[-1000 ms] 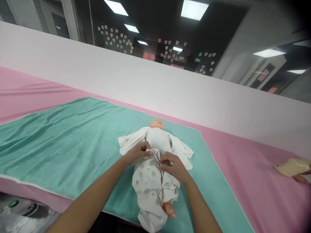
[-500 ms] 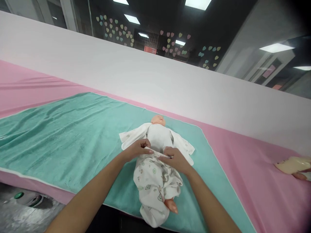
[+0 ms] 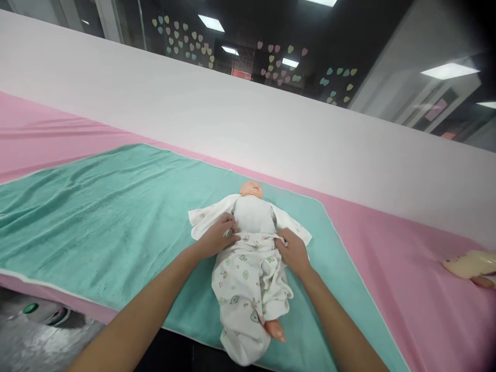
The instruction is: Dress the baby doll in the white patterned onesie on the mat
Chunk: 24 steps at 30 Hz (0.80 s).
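One pair of trousers [image 3: 236, 289] is on the doll [image 3: 253, 216], reaching its waist, a foot [image 3: 275, 330] showing near right. Your left hand [image 3: 217, 236] and right hand [image 3: 293, 251] each pinch the waistband in a narrow grip, left and right. The doll lies face up on green cloth [image 3: 116, 212].

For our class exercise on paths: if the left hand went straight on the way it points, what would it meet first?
The left hand would probably meet the doll's white torso, just past the trousers' waistband, though depth is unclear in this view.
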Available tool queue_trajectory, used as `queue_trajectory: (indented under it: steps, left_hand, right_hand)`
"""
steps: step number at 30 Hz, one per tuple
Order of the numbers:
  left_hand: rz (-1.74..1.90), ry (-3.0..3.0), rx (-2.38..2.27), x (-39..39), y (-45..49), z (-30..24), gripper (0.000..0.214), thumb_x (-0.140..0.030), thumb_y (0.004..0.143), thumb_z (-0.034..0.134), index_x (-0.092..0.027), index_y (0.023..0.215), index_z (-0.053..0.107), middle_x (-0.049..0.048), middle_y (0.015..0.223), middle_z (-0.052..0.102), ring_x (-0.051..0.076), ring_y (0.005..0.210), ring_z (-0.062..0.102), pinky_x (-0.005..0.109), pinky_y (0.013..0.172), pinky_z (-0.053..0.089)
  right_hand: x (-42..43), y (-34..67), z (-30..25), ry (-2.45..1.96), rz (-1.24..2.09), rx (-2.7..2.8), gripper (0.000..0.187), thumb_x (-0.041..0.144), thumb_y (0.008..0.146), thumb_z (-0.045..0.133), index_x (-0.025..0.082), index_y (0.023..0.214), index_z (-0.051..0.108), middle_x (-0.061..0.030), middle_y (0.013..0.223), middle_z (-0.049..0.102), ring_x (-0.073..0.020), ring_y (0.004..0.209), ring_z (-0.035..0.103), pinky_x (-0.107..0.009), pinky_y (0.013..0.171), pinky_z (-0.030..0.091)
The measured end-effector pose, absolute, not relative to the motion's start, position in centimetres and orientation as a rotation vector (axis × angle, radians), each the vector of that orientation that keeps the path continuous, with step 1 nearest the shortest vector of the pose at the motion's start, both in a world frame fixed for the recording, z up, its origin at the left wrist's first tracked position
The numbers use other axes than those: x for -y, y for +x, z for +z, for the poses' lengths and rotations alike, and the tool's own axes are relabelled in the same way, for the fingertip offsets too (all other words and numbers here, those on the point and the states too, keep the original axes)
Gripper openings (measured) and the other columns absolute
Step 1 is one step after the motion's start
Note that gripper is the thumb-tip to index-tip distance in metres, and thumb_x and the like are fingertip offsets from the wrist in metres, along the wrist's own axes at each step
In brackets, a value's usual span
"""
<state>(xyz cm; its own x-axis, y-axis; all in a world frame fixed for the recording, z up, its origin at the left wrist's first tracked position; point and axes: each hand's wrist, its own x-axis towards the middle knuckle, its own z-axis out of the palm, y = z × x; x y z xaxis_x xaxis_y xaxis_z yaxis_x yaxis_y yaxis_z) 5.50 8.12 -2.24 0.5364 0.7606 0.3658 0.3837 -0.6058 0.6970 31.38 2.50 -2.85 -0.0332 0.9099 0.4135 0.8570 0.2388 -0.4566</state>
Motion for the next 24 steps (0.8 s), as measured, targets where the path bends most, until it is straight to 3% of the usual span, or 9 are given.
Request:
queue_trajectory:
  steps: [2,4,8,11,17,21,24]
  left_hand:
    - [0.973,2.299,-0.921,-8.0,5.8,-2.0,0.021,-0.039,0.083,0.045,-0.019,0.079,0.051,0.0080,0.126,0.045,0.022,0.112,0.044,0.032,0.092,0.038]
    - [0.933,2.309,-0.942,-8.4,6.4,-1.7,0.020,-0.038,0.087,0.039,-0.021,0.083,0.048,0.0075,0.128,0.046,0.021,0.111,0.047,0.032,0.088,0.039]
    - [0.839,2.284,-1.196,-11.2,8.3,-1.2,0.020,-0.038,0.090,0.031,-0.022,0.087,0.043,0.0055,0.094,0.062,0.021,0.084,0.058,0.029,0.069,0.041]
    - [0.841,2.238,-1.484,-14.0,9.9,-1.6,0.016,-0.035,0.089,0.034,-0.021,0.089,0.042,0.0031,0.072,0.059,0.022,0.070,0.057,0.028,0.061,0.036]
    - [0.877,2.082,-1.538,-16.2,10.0,-3.5,0.016,-0.036,0.088,0.036,-0.021,0.087,0.043,0.0022,0.069,0.057,0.020,0.068,0.054,0.026,0.057,0.032]
    - [0.721,2.111,-1.477,-15.4,8.7,-4.2,0.025,-0.039,0.088,0.034,-0.019,0.086,0.048,0.0048,0.071,0.058,0.020,0.068,0.053,0.027,0.058,0.032]
    - [0.661,2.015,-1.529,-14.8,8.7,-4.2,0.024,-0.032,0.086,0.035,-0.016,0.093,0.051,0.0085,0.079,0.061,0.022,0.072,0.054,0.029,0.061,0.034]
  right_hand:
    - [-3.7,30.5,-2.1,-1.511,0.035,1.905,0.012,0.027,0.080,0.041,0.020,0.072,0.046,-0.0022,0.084,0.053,-0.0164,0.080,0.049,-0.026,0.072,0.035]
    - [-5.1,30.4,-1.7,-1.520,0.064,1.889,0.014,0.028,0.081,0.038,0.021,0.072,0.046,-0.0020,0.081,0.054,-0.0164,0.077,0.048,-0.026,0.071,0.035]
    - [-8.5,30.9,-2.5,-1.642,0.309,1.707,0.027,0.036,0.081,0.037,0.021,0.059,0.040,0.0031,0.057,0.044,-0.0147,0.060,0.043,-0.025,0.059,0.030]
    - [-11.3,31.3,-3.5,-1.657,0.421,1.616,0.034,0.044,0.079,0.038,0.021,0.054,0.038,0.0031,0.056,0.046,-0.0144,0.060,0.043,-0.024,0.056,0.030]
    - [-12.9,31.6,-5.6,-1.779,0.367,1.361,0.041,0.055,0.075,0.041,0.022,0.053,0.030,0.0034,0.051,0.039,-0.0141,0.055,0.037,-0.026,0.056,0.029]
    - [-11.9,31.8,-6.3,-1.776,0.390,1.285,0.036,0.056,0.073,0.046,0.022,0.062,0.041,0.0012,0.061,0.049,-0.0172,0.063,0.045,-0.028,0.062,0.033]
    - [-11.2,32.0,-6.0,-1.748,0.502,1.300,0.030,0.050,0.072,0.050,0.021,0.066,0.051,-0.0031,0.070,0.059,-0.0214,0.073,0.052,-0.032,0.070,0.037]
